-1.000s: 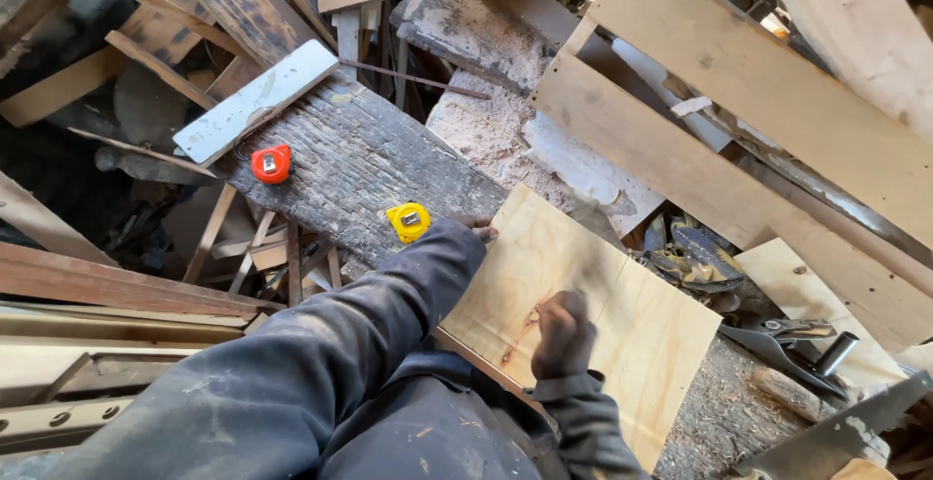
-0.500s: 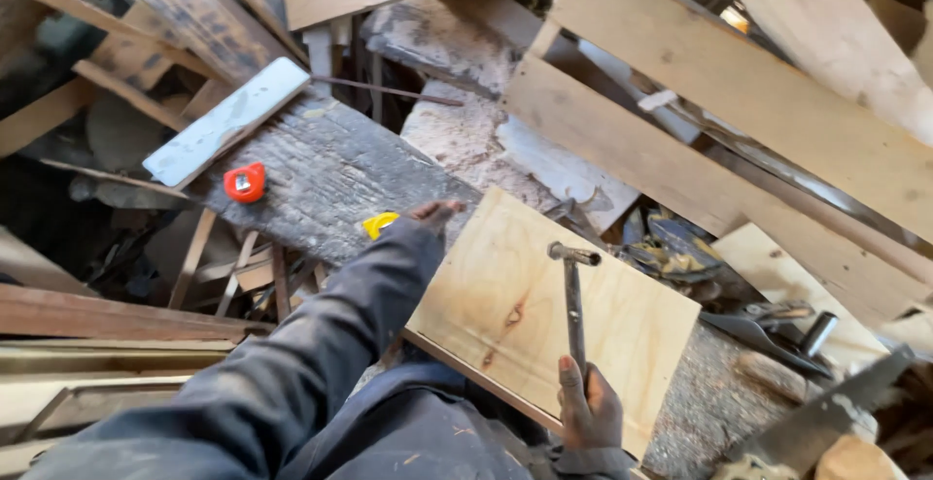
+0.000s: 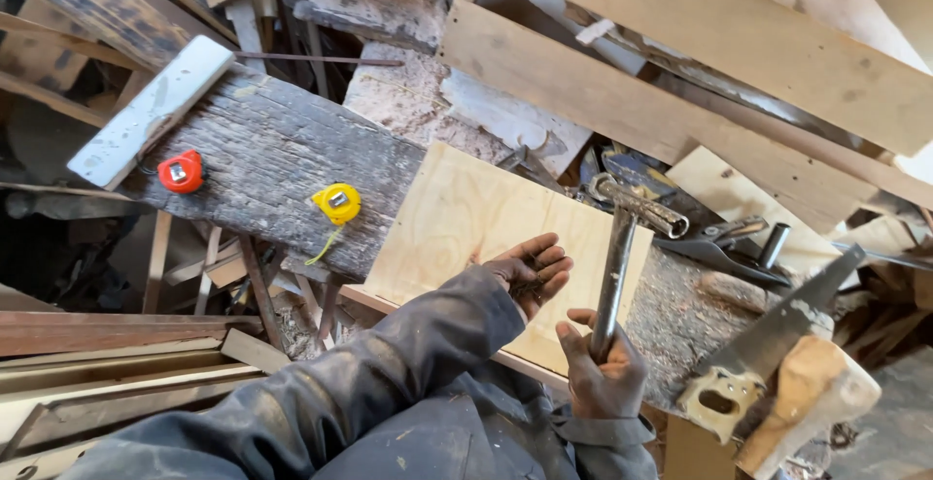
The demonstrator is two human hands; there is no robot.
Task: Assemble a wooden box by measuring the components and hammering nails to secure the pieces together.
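Nearest, at about 5 o'clock, the right hand [image 3: 603, 368] is closed around the lower end of a metal hammer [image 3: 622, 257], whose shaft stands nearly upright with the head at the top, over the right edge of a plywood sheet [image 3: 466, 218]. Just at 10 o'clock from it, the left hand [image 3: 530, 271] lies palm up and cupped, fingers loosely curled around something small and dark that is too small to make out; it hovers above the lower part of the plywood sheet.

At 4 o'clock a handsaw [image 3: 768, 354] lies with its pale handle nearest and its blade running up toward 2 o'clock. Beyond the hammer head, at 3 o'clock, dark pliers [image 3: 714, 242] rest on a rough surface.

Left of the plywood, a weathered grey plank [image 3: 262, 159] carries a yellow tape measure [image 3: 336, 203] close to the sheet's edge and a red tape measure [image 3: 181, 171] further out at 9 o'clock. A white painted board [image 3: 151, 111] lies across the plank's far left end. Farthest, from 12 to 2 o'clock, long pale boards [image 3: 622, 91] lean across a heap of scrap wood.
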